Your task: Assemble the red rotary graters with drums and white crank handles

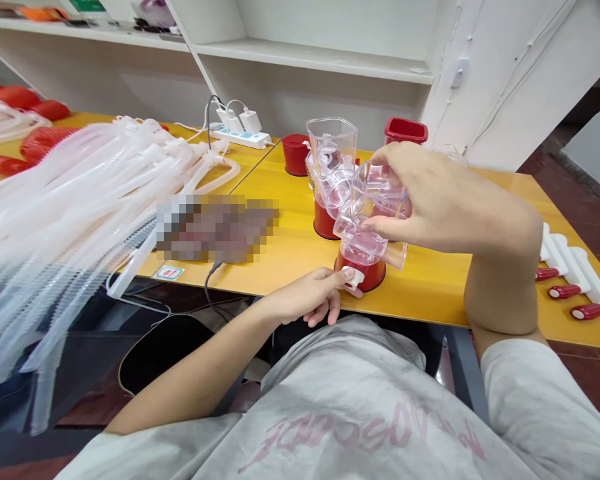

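Observation:
A clear plastic body with a tubular chamber (347, 230), like that of a rotary grater, stands on a round red base (375, 277) near the table's front edge. My right hand (425, 193) grips its clear upper part from above and the right, with the thumb across the front. Low on the base, my left hand (323, 290) pinches a white knob (353, 277) between thumb and fingers. Right behind stands a similar clear body (333, 137) on another red base (324, 222). Part of the front body is hidden by my right hand.
White crank handles (593, 283) with red grips lie at the right. Red cups (297, 155) and a red square container (405, 130) stand behind. A bundle of translucent ribbed strips (70, 193) hangs over the left edge. A power strip (243, 135) lies at the back.

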`<state>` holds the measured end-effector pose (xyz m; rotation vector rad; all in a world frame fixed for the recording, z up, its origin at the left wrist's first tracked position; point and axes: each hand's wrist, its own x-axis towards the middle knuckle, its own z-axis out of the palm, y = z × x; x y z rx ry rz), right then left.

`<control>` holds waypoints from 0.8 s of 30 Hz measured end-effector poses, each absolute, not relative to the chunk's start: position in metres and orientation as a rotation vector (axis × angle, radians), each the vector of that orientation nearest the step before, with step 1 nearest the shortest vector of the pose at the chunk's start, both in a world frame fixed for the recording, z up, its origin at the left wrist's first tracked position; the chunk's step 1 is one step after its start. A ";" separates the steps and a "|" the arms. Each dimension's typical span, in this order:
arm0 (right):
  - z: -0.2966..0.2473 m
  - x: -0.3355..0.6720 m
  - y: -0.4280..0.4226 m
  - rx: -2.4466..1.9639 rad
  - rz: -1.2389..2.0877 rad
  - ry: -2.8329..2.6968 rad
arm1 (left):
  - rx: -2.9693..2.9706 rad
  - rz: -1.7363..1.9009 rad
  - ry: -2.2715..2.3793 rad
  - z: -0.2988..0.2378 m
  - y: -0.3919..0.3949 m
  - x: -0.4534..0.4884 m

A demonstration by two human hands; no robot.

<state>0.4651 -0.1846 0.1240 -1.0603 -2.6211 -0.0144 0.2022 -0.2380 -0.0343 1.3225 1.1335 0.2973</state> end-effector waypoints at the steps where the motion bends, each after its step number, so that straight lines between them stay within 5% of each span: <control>1: 0.125 0.465 -0.185 -1.066 -0.013 -2.622 | 1.242 0.310 1.097 -0.036 -0.238 0.202; 9: 0.127 0.462 -0.187 -1.118 0.000 -2.623 | 0.836 0.482 1.145 -0.039 -0.248 0.217; 24: 0.129 0.459 -0.188 -1.134 -0.035 -2.637 | 1.460 0.580 1.507 -0.041 -0.254 0.224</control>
